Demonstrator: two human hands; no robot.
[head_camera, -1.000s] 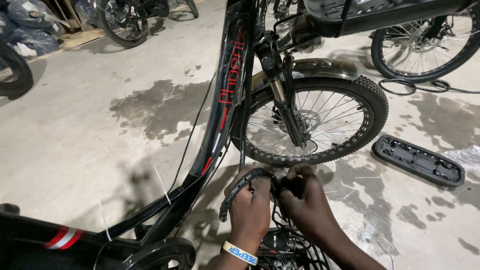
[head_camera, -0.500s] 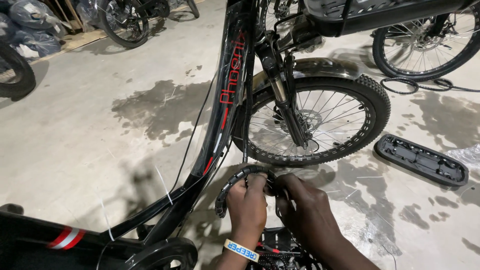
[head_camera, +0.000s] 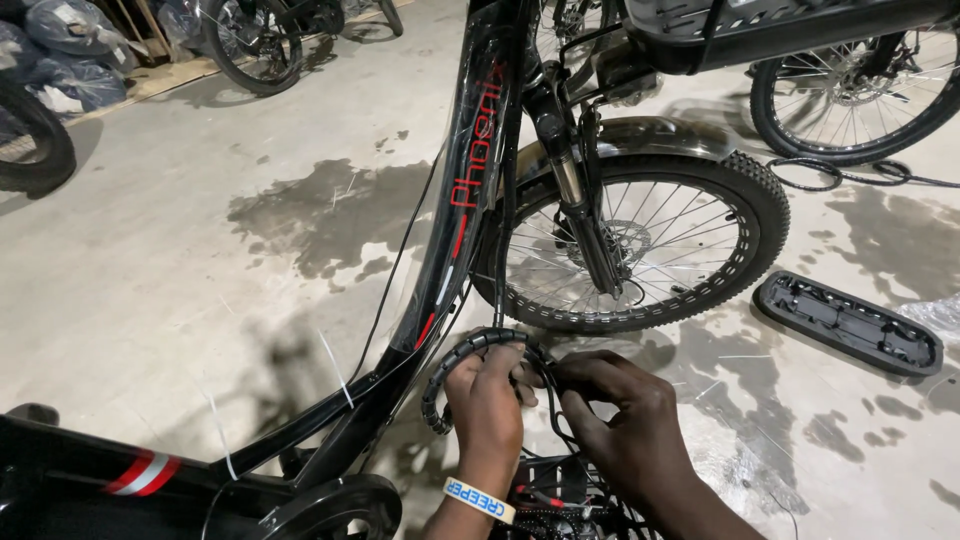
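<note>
Since the frame a second ago, both hands have shifted slightly up and apart along the wrapped cable, and the loop of spiral cable wrap (head_camera: 470, 362) now arches higher over the left hand; the bicycle has not moved.

Left hand (head_camera: 488, 408): grip closed around the black spiral cable wrap, fingers curled over the top of its arch, thumb side hidden. A pale wristband (head_camera: 478, 499) sits on that wrist.

Right hand (head_camera: 622, 415): grip narrow, fingertips pinched on the thin black cables (head_camera: 552, 385) just right of the left grip, where the wrap ends. Whether it holds the wrap's end or only the wires I cannot tell.

Position of the wrap: it curves from below-left of the left grip, over it, and down toward the right grip. Just above both grips stands the black frame tube (head_camera: 470, 190), running up and away; beyond it the front wheel (head_camera: 640, 245). Directly below the grips is an open compartment of wiring (head_camera: 560, 505), partly hidden by the forearms. Well right of the right grip a black cover panel (head_camera: 848, 322) lies on the concrete floor (head_camera: 200, 270).

Step in hand, as judged: dressing the cable bundle with spiral wrap, mid-way. Next move would call for the left grip to steady the wrap while the right feeds wires into the coil turn by turn, avoiding kinks.
</note>
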